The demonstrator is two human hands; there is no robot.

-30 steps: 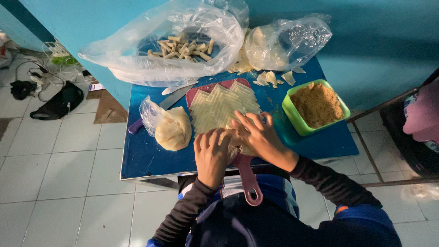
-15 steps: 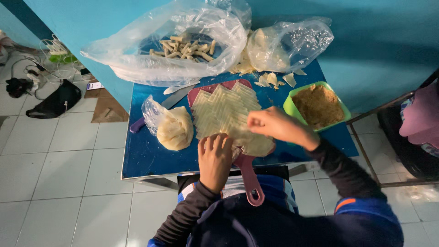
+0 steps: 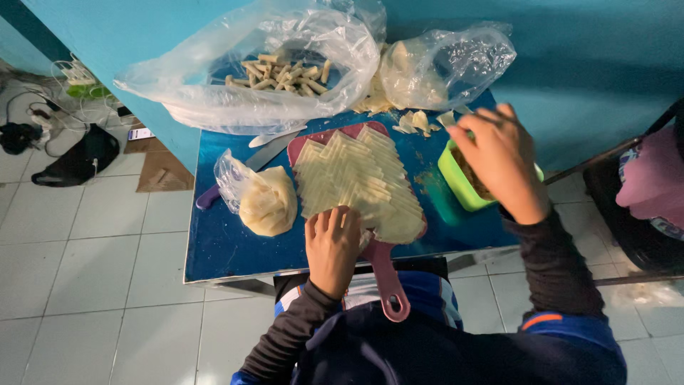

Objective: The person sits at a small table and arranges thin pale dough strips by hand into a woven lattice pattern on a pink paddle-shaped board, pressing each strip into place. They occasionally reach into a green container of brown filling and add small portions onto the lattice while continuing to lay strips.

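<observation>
Rolled sticks [image 3: 285, 73] are already lying bagged at the surface's far edge. Left hand [image 3: 332, 246], flat and open, is pressing wrappers [image 3: 360, 182] near the front edge; right hand [image 3: 499, 160], fingers loosely spread, is dipping into the green tub [image 3: 452, 178].

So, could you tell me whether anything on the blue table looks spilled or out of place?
Yes: torn pale scraps lie loose on the blue table beside the green tub, and the cutting board's pink handle overhangs the front edge.
</observation>
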